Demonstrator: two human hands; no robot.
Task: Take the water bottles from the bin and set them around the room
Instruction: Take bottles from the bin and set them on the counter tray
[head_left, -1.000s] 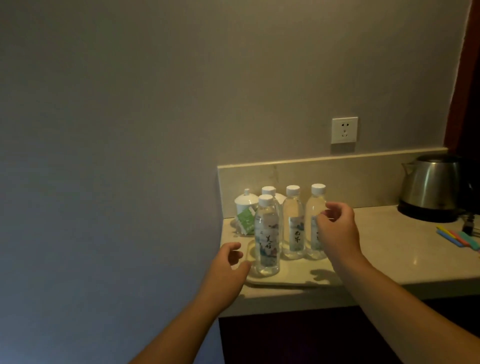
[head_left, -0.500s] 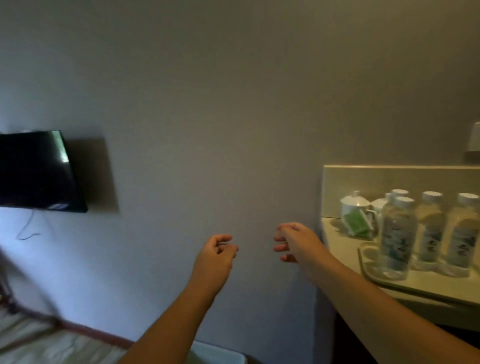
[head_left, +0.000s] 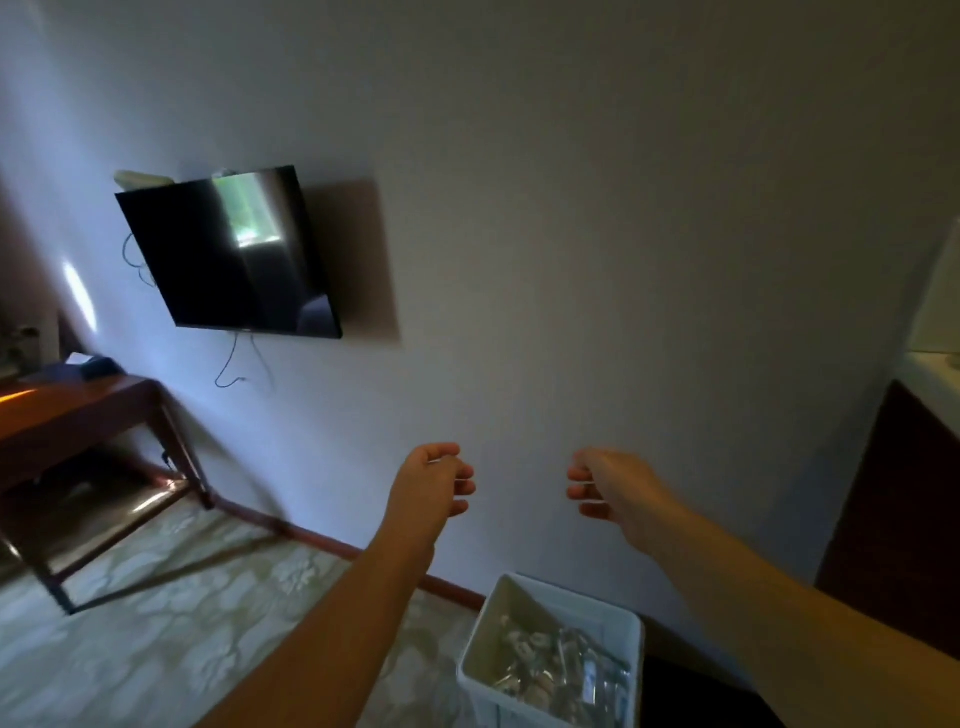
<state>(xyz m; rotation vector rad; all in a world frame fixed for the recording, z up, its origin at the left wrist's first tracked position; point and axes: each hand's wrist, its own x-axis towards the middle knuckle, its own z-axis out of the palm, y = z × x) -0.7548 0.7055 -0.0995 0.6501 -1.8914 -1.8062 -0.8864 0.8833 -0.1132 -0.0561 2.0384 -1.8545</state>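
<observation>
From the head view, the white rectangular plastic bin (head_left: 621, 621) stands on the pale patterned floor against the grey wall, and every other place is best read from it. Inside it lies a jumble of clear plastic water bottles (head_left: 563, 670); they seem to rest on their sides, but blur hides which way each long axis runs.

The left hand (head_left: 434, 480) hangs above the bin and a little to its left, fingers loosely curled, holding nothing. The right hand (head_left: 605, 483) hangs above the bin, almost straight over its far rim, likewise loosely curled and empty. Both are well apart from the bottles, which lie below and nearer the person than either hand. The right hand looks marginally closer, so a downward reach from that side seems the likely next move.

Far left of the bin a dark wooden bench (head_left: 78, 410) stands beneath a black wall-mounted television (head_left: 228, 254), a possible place for a bottle.
</observation>
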